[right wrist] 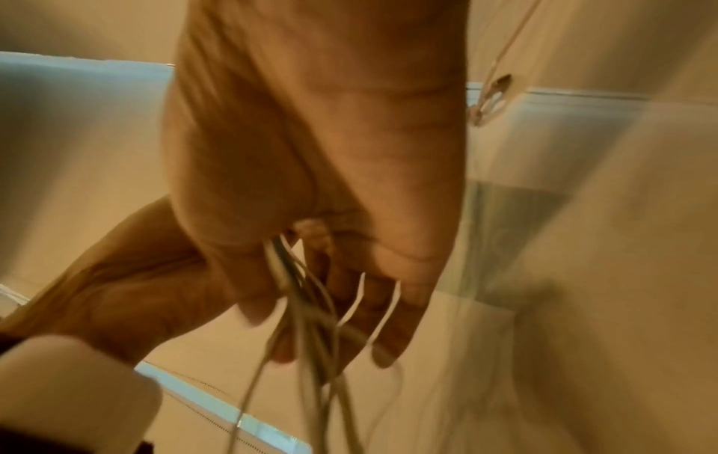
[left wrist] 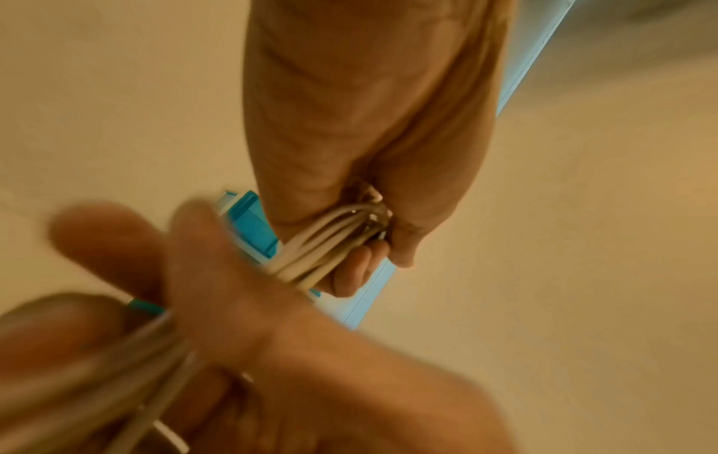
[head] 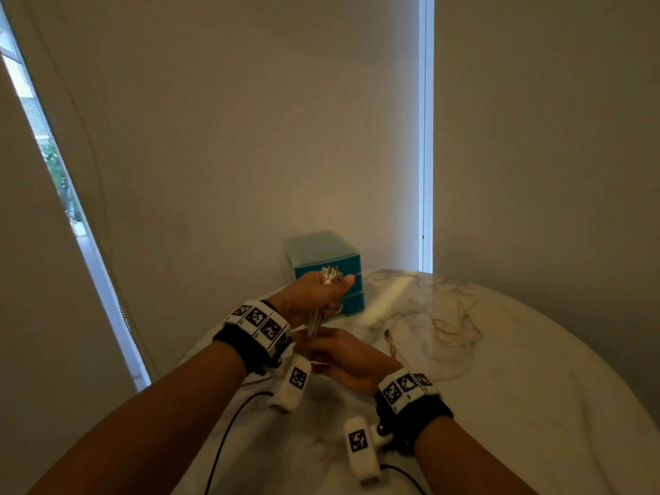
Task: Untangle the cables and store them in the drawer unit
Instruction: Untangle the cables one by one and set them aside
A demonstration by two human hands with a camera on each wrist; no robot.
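Hands: left hand (head: pixel 314 292) and right hand (head: pixel 344 355) both clutching white cable bundle (left wrist: pixel 326 245); no legible writing.

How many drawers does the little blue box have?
3 that I can see, stacked on the front of the blue drawer unit: top one just under the lid, middle one behind the left hand, bottom one by the table. The hand may hide more.

I'm seeing smooth off-white plastic-jacketed cables (left wrist: pixel 326 245), glossy teal plastic drawer unit (head: pixel 323 257), polished marble-look table (head: pixel 518 351).
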